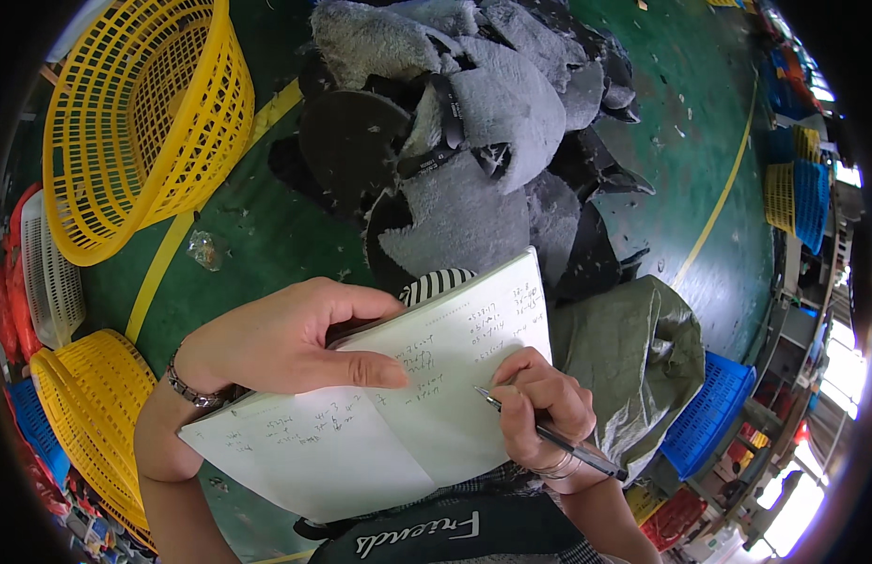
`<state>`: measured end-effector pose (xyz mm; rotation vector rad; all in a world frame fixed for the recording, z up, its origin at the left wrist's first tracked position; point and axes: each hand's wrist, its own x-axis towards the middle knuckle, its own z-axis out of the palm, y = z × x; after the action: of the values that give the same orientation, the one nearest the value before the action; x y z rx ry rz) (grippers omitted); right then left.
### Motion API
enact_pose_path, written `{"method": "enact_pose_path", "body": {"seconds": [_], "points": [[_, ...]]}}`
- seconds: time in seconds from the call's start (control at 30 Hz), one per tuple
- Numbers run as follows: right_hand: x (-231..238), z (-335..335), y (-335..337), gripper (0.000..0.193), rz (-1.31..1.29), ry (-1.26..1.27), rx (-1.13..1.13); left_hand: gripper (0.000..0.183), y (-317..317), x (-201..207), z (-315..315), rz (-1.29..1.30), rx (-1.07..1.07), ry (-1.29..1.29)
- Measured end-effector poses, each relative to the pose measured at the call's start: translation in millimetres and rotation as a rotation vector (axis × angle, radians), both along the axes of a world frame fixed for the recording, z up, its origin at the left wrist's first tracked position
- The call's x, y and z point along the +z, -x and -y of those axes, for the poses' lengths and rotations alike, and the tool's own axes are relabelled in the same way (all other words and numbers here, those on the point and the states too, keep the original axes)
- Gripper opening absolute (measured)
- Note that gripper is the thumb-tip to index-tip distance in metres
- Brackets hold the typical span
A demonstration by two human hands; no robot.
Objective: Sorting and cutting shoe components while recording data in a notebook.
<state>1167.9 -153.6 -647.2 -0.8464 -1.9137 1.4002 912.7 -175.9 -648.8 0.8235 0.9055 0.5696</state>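
**A:** What takes up most of the scene?

**B:** A green floor (267, 244) with yellow lines painted on it. Heaped on it, beyond the open notebook (389, 395), is a big pile of grey fleecy pieces (483, 122) mixed with black flat ones.

**A:** And around the notebook?

**B:** Up and to its left, a large yellow mesh basket (135, 122) lies tipped on its side. A second yellow basket (88, 414) sits just left of the notebook, low down. To the notebook's right there is a crumpled grey-green sack (633, 357), and beyond that a blue crate (708, 414).

**A:** The notebook itself?

**B:** White pages, spread open in front of the person — handwritten lines run across them.

**A:** What are the hands doing?

**B:** The left hand (285, 338), with a bracelet at the wrist, grips the notebook from the far edge; its thumb presses flat on the page. The right hand (539, 404) is curled around a dark pen (549, 432), whose tip touches the right-hand page.

**A:** Anything smaller?

**B:** A scrap of clear wrapper (205, 249) lies on the floor, above the notebook's left corner.
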Motion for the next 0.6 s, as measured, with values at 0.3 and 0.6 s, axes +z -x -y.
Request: {"method": "enact_pose_path", "body": {"seconds": [0.3, 0.6], "points": [[-2, -10, -2, 0.016, 0.074, -0.171, -0.040, 0.023, -7, -5, -7, -0.219, -0.052, -0.003], [-10, -12, 0, 0.018, 0.014, -0.178, -0.012, 0.023, -10, -9, -3, -0.135, 0.016, 0.084]]}}
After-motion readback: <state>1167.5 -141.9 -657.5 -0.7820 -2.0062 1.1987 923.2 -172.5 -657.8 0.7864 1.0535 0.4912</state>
